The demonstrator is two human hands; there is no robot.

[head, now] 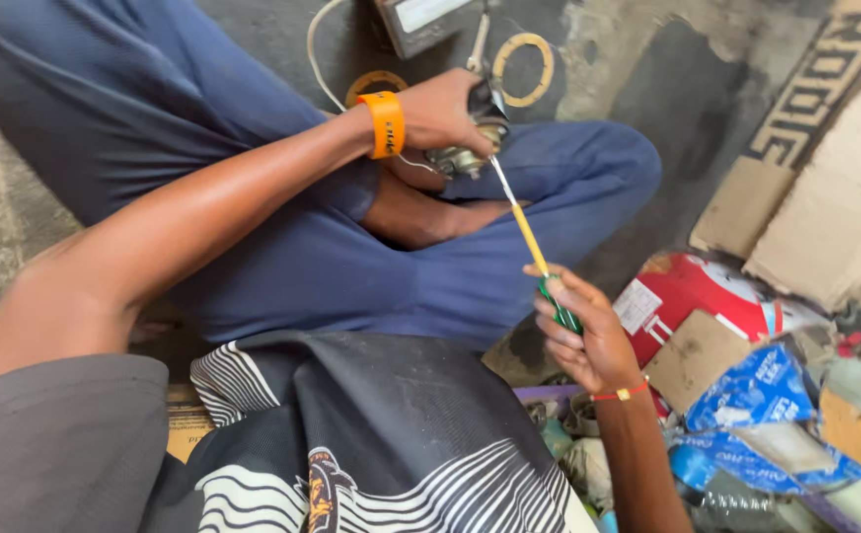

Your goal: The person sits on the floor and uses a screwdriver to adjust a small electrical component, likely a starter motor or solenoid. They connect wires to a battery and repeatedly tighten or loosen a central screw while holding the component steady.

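Screwdriving is under way in the head view: the right hand (588,331) pinches the green-handled, yellow-shafted screwdriver (529,237), its tip set into a small greyish metal part (465,158). The left hand (440,109), its grip wrapped around that part, steadies it above the blue-trousered knee (588,168). Judging by this, the fastening looks mid-way; the part remains assembled, no loose screws visible.

I see a stained grey concrete floor (667,69) in daylight. Torn cardboard pieces (815,227) lie at my right, with a red-and-white package (697,291), blue printed wrappers (746,395), and two tape rings (524,69) ahead.
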